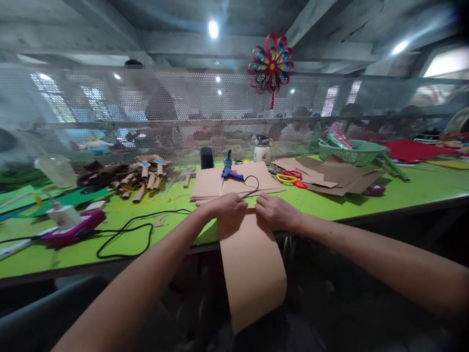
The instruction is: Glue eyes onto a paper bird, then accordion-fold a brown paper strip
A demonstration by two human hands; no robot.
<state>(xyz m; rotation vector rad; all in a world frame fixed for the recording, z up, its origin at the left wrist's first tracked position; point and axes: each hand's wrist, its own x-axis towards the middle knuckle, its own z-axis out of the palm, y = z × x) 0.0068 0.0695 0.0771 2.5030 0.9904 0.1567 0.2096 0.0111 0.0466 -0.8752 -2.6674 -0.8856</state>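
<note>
A long sheet of brown kraft paper [252, 264] hangs over the table's front edge, its lower end curving down toward my lap. My left hand [232, 203] pinches the top edge of this sheet. Close beside it, my right hand [276, 211] grips the same edge, fingers closed. Just beyond both hands lies a stack of brown paper sheets [205, 186]. On that stack rests a blue glue gun [231, 173] with a black cord. Scissors with red and yellow handles [289, 178] lie to the right of the stack.
At the left, a purple power strip [75, 232] carries a white plug and a black cable. Small cardboard rolls [146, 183] are heaped behind it. Farther right are brown cardboard pieces [337, 173], a green basket [351, 151] and red sheets [414, 149]. A perforated screen [212, 107] stands behind the table.
</note>
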